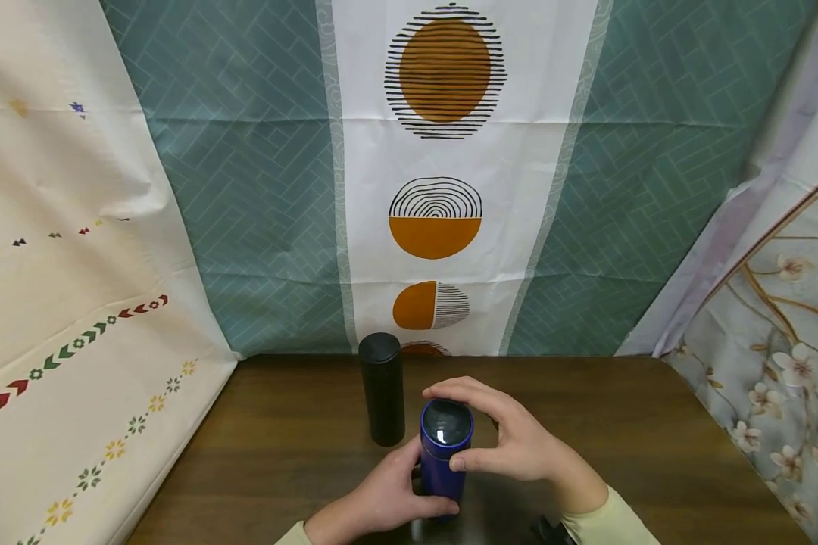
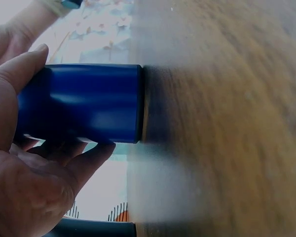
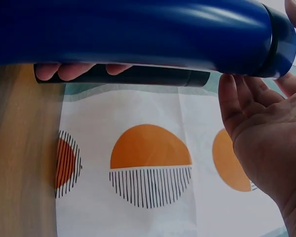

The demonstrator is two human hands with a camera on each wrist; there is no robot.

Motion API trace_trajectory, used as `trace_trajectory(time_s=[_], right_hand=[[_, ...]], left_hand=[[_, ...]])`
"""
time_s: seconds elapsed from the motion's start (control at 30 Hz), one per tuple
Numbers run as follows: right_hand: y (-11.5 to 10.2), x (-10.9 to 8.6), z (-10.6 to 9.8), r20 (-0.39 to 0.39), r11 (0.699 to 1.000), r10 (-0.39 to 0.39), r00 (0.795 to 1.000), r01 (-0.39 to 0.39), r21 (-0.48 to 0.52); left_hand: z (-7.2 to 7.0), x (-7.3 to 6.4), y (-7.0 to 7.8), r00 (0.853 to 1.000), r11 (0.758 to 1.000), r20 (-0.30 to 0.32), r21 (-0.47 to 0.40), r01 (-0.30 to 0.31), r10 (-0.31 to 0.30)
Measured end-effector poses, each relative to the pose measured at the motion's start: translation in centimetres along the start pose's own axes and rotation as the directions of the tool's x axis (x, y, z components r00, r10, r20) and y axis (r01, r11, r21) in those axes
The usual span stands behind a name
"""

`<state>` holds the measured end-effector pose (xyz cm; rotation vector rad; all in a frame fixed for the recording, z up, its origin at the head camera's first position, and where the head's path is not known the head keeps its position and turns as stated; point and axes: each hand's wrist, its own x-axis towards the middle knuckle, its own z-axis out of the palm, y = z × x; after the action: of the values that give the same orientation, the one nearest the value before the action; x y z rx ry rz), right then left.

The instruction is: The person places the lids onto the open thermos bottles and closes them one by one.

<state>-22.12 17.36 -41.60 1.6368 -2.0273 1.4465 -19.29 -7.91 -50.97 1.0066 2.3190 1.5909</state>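
A blue thermos flask (image 1: 441,478) with a dark, glossy lid (image 1: 448,422) stands upright on the wooden table. Low on its body, my left hand (image 1: 390,488) grips it, thumb on the near side and the fingers round the far side. My right hand (image 1: 518,437) is at the top, holding the lid between its thumb and fingers. In the right wrist view the fingers (image 3: 256,91) of that hand touch the flask around the lid's edge. The flask's base (image 2: 140,103) meets the tabletop in the left wrist view.
A black thermos flask (image 1: 383,390) stands upright behind and to the left of the blue one. The dark wooden table (image 1: 279,424) ends at a patterned green and white curtain (image 1: 266,189). Cloths hang at the left and right sides.
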Motion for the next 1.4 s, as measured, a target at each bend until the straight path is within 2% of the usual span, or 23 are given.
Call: trace_trajectory(time_s=[0.57,0.83,1.4], right_hand=[[0.25,0.34,0.64,-0.024,0.998,-0.07,0.997,0.069,-0.008],[0.16,0.38,0.61,-0.043,0.997,-0.073,0.996,0.074,0.012],[0.58,0.15,0.32,-0.05,0.998,-0.063,0.997,0.062,-0.015]], left_hand=[[-0.06,-0.27,-0.33,1.0,1.0,-0.002,0.002,-0.007,0.007],[-0.04,-0.21,-0.29,1.0,1.0,-0.001,0.009,-0.003,0.003],[-0.01,-0.14,-0.21,1.0,1.0,0.006,-0.003,0.005,-0.005]])
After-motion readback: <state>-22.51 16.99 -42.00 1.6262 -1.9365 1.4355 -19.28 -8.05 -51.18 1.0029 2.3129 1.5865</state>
